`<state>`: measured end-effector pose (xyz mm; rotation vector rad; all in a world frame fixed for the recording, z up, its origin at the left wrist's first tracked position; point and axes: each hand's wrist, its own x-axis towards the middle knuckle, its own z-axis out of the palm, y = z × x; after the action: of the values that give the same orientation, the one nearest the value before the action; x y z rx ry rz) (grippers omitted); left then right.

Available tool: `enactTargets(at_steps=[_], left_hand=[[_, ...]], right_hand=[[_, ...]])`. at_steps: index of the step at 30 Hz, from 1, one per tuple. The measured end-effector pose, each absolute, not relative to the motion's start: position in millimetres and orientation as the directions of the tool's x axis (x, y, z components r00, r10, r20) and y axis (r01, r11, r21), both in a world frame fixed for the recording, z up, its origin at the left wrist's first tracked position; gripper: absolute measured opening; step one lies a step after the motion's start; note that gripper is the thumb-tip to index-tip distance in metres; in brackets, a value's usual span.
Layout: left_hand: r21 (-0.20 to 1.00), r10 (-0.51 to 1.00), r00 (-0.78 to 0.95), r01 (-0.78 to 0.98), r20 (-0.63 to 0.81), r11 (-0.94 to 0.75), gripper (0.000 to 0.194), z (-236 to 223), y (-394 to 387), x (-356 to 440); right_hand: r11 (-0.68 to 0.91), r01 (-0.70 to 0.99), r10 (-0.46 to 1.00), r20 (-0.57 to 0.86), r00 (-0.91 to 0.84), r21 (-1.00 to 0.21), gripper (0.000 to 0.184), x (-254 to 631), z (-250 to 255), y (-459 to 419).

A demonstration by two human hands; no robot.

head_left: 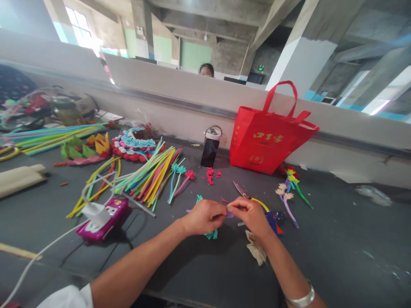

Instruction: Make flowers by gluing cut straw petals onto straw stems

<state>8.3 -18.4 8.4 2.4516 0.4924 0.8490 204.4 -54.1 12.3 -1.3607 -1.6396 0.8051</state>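
My left hand [205,217] and my right hand [252,217] meet over the dark table, both closed in a pinch with fingertips together. A purple pipe cleaner [230,216] shows just below the fingertips, and a purple end also pokes out left of my left hand. What my right fingertips pinch is too small to make out. Teal fuzzy pieces [211,234] stick out below and above my left hand; whether it holds them I cannot tell. Scissors [240,189] with open-looking blades lie just beyond my right hand. A crumpled beige cloth [256,248] lies under my right wrist.
Colourful pipe cleaners [150,171] lie in a pile at left, near a purple power strip [102,220] with a white cable. A black tumbler [211,147] and a red bag [269,139] stand by the partition [180,115]. Pipe-cleaner flowers [287,199] lie at right.
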Motion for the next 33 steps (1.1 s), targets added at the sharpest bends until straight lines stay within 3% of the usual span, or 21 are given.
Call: enactTargets(at_steps=[2, 5, 9, 12, 17, 21, 23, 25, 27, 30, 33], left_hand=[[0.609, 0.492, 0.713, 0.114, 0.5, -0.785, 0.016, 7.9, -19.3, 9.8], [0.695, 0.61, 0.597, 0.12, 0.52, -0.709, 0.016, 8.2, -22.3, 13.4], [0.79, 0.77, 0.426, 0.18, 0.474, -0.586, 0.015, 6.5, -24.1, 18.1], [0.783, 0.81, 0.369, 0.266, 0.456, -0.562, 0.015, 0.8, -21.4, 20.0], [0.68, 0.769, 0.452, 0.382, 0.453, -0.625, 0.016, -7.0, -15.8, 17.9], [0.626, 0.734, 0.516, 0.409, 0.441, -0.664, 0.015, -4.3, -15.9, 14.7], [0.601, 0.712, 0.552, 0.411, 0.435, -0.686, 0.016, -1.1, -16.4, 13.3], [0.581, 0.685, 0.588, 0.4, 0.43, -0.709, 0.015, 2.1, -16.4, 11.9], [0.555, 0.646, 0.629, 0.379, 0.433, -0.741, 0.016, 4.4, -15.6, 10.5], [0.508, 0.589, 0.676, 0.351, 0.443, -0.786, 0.016, 5.0, -14.0, 8.7], [0.482, 0.563, 0.689, 0.341, 0.456, -0.807, 0.016, 3.2, -13.2, 8.3]], right_hand=[[0.125, 0.379, 0.991, 0.097, -0.093, -0.917, 0.022, 208.2, 7.1, -49.7], [0.104, 0.351, 0.992, 0.071, -0.105, -0.931, 0.029, 207.9, -2.1, -46.0], [0.15, 0.378, 0.989, 0.135, -0.066, -0.914, 0.026, 195.1, -6.6, -48.4], [0.245, 0.457, 0.967, 0.249, -0.053, -0.855, 0.021, 182.1, -2.9, -54.7], [0.399, 0.615, 0.898, 0.426, -0.111, -0.68, 0.023, 173.5, 5.6, -65.9], [0.546, 0.777, 0.777, 0.535, -0.331, -0.313, 0.022, 182.6, 10.1, -66.4], [0.58, 0.789, 0.718, 0.585, -0.376, -0.204, 0.019, 187.9, 10.6, -64.0], [0.594, 0.77, 0.694, 0.633, -0.344, -0.232, 0.017, 191.3, 9.8, -61.7], [0.571, 0.718, 0.745, 0.618, -0.251, -0.398, 0.015, 192.6, 8.5, -60.4], [0.45, 0.615, 0.861, 0.497, -0.106, -0.648, 0.011, 192.4, 7.6, -60.5], [0.342, 0.561, 0.918, 0.396, -0.027, -0.754, 0.012, 192.3, 9.0, -60.7]])
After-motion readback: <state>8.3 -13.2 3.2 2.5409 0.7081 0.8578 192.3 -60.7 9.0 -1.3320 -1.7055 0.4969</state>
